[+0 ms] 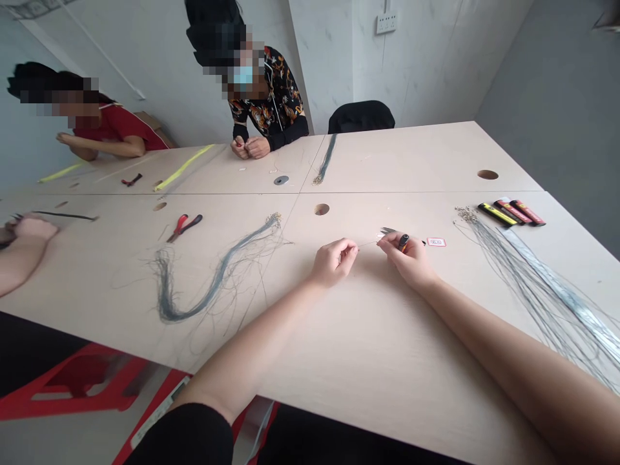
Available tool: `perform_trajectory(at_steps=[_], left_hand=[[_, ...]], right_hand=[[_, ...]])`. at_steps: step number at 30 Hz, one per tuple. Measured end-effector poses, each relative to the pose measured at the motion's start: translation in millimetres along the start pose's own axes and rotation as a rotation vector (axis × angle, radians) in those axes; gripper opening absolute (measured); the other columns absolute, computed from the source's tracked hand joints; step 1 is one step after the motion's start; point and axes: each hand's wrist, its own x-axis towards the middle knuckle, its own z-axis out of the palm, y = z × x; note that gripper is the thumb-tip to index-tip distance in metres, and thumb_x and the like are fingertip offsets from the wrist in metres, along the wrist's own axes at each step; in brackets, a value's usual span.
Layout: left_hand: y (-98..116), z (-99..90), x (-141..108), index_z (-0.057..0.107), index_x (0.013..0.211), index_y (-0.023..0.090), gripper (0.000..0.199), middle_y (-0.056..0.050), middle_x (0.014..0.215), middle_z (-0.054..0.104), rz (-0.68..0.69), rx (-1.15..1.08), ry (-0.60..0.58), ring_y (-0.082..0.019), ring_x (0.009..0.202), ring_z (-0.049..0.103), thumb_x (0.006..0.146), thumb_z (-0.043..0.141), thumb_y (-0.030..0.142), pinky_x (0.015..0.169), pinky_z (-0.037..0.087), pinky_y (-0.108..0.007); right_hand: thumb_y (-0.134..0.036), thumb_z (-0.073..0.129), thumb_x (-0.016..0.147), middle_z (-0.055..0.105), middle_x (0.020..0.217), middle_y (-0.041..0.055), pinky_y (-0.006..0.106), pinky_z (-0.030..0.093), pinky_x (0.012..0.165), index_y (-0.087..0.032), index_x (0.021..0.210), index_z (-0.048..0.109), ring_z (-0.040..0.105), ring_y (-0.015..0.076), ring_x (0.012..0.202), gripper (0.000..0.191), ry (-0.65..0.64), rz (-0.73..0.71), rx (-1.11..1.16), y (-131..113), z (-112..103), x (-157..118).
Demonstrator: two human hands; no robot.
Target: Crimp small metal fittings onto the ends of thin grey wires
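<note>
Nearest me, my left hand [333, 262] and my right hand [405, 259] hang low over the pale wood-look table [368, 361], close together but not touching. My left hand is narrowly pinched on a thin wire [369, 243], which runs across toward my right hand. My right hand is closed around small pliers [401, 241] with a dark and orange handle, their metal tips pointing away to the left. I can't tell whether the wire sits in their tips. Just past them lies a small red-edged card [436, 242].

To my right sprawls a long bundle of wires [537, 290], with red and yellow packets [511, 212] beyond it. To my left lie a looser coil of wires [208, 278] and red-handled pliers [184, 227].

At the left edge, a co-worker's hand [31, 227] rests on the table. Farther off, a person in a red shirt [116, 126] leans over yellow strips [183, 168], and a person in a patterned jacket [274, 97] clasps both hands [249, 147] at the far edge.
</note>
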Motion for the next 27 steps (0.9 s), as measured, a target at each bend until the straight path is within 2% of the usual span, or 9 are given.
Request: perform_trajectory(at_steps=[5,14,19,27], left_hand=[[-1.0,-2.7,2.0,0.059,0.08,0.017,0.024,0.0,0.07,0.063,0.016,0.036,0.035,-0.01,0.061,0.054,0.09,0.043,0.032,0.063,0.041,-0.022],[-2.0,-1.1,2.2,0.062,0.089,0.017,0.019,-0.003,0.077,0.067,0.002,0.047,-0.016,-0.012,0.064,0.057,0.088,0.046,0.027,0.063,0.045,-0.023],[-3.1,-3.4,0.8,0.062,0.09,0.018,0.02,-0.003,0.076,0.067,0.023,0.038,-0.068,-0.012,0.06,0.057,0.089,0.044,0.027,0.06,0.045,-0.024],[-4.3,-3.2,1.1,0.062,0.087,0.02,0.019,-0.002,0.071,0.066,0.107,0.059,-0.156,-0.014,0.058,0.058,0.088,0.043,0.022,0.058,0.044,-0.026]], right_hand=[[-0.052,0.062,0.078,0.036,0.052,-0.0042,0.026,0.025,0.046,-0.02,0.072,0.053,0.032,0.01,0.047,0.035,0.093,0.096,0.086,5.0,-1.2,1.4],[-0.059,0.06,0.076,0.036,0.05,-0.0045,0.028,0.027,0.048,-0.02,0.069,0.054,0.031,0.0108,0.047,0.041,0.036,0.066,-0.001,-3.9,3.8,1.6],[-0.058,0.059,0.078,0.041,0.054,-0.0029,0.028,0.031,0.051,-0.019,0.066,0.053,0.036,0.0121,0.051,0.041,-0.005,0.031,-0.059,-7.0,6.1,1.4],[-0.052,0.057,0.081,0.043,0.057,-0.0008,0.029,0.03,0.052,-0.02,0.064,0.052,0.037,0.0136,0.054,0.037,0.014,0.027,-0.098,-6.8,8.0,-0.6]])
